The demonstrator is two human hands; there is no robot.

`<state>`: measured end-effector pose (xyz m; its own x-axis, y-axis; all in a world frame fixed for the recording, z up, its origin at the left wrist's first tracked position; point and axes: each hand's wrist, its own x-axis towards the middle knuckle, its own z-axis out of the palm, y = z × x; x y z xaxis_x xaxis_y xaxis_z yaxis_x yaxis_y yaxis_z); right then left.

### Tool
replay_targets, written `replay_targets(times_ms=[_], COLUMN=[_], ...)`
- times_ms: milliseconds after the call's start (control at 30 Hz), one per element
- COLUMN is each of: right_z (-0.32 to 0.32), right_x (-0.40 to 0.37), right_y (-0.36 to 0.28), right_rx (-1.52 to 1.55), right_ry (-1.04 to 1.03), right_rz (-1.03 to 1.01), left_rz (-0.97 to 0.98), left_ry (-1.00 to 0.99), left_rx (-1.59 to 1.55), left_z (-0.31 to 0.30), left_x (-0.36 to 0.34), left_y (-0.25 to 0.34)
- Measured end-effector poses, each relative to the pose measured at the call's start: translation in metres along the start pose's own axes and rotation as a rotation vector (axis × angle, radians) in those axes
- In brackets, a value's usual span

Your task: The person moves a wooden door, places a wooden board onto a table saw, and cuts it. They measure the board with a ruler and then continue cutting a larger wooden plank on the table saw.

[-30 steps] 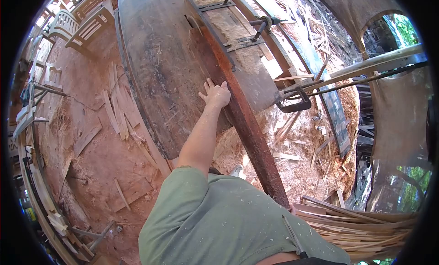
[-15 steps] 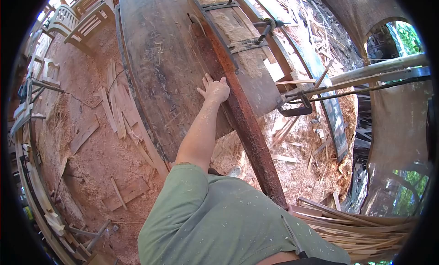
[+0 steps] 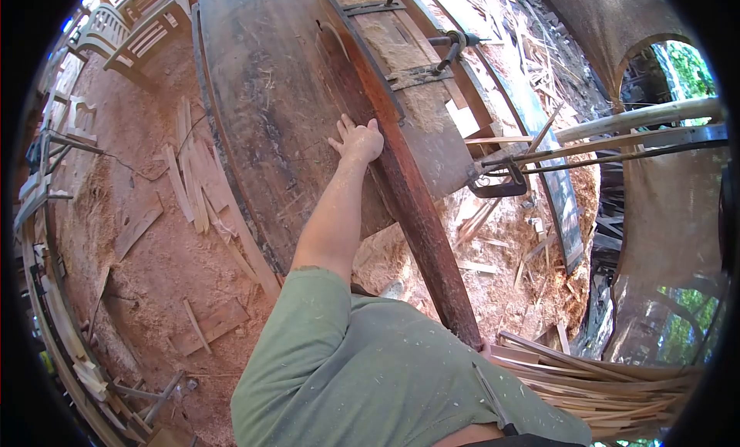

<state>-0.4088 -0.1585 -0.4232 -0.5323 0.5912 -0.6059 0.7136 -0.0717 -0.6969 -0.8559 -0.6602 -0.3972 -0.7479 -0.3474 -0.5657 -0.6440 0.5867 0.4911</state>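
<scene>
A long reddish-brown wooden beam (image 3: 420, 227) runs diagonally from the wooden saw table (image 3: 262, 100) down towards my body. My left hand (image 3: 360, 142) lies on the tabletop with fingers spread, its thumb side against the beam. Only a sliver of my right hand (image 3: 486, 348) shows by the beam's near end; its fingers are hidden. At the beam's far end a curved saw blade (image 3: 334, 42) stands up out of the table. Along the beam's right side sits a guide fence (image 3: 362, 54) strewn with sawdust.
A metal clamp (image 3: 501, 186) hangs at the fence's near corner. Thin wood strips (image 3: 593, 385) are piled at the lower right. Offcuts (image 3: 193, 177) and sawdust cover the floor at left. Plastic chairs (image 3: 146, 35) stand at the upper left.
The beam's visible surface looks darker and smoother than before, with fewer crumbly bits. My left hand has stayed nearly in place, and the view has shifted slightly.
</scene>
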Motion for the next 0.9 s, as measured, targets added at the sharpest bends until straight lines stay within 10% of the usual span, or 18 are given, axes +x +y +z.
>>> replay_targets(times_ms=[900], right_z=[0.072], right_x=[-0.023], right_y=[-0.058], right_rx=[0.636], right_ry=[-0.096], right_rz=[0.356], left_rz=[-0.018], left_ry=[0.039], left_rx=[0.038], left_z=[-0.026], left_x=[0.052], left_y=[0.003])
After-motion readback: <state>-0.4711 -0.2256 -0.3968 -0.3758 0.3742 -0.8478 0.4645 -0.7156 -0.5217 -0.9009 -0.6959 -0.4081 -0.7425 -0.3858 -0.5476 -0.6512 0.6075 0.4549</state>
